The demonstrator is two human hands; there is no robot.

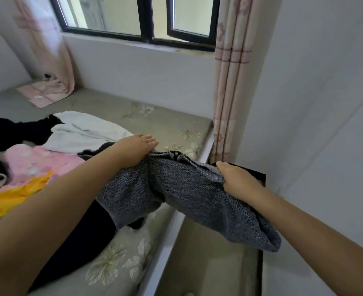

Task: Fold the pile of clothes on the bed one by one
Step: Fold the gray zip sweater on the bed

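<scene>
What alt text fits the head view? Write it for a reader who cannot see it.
Two bare hands, left hand and right hand, hold a grey knit garment stretched above the edge of a bed. White, pink, yellow and black clothes lie piled to the left, below a window.

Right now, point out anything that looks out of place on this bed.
The grey knit garment, held by both hands, hangs past the bed edge. Behind it, unfolded clothes lie jumbled.
</scene>
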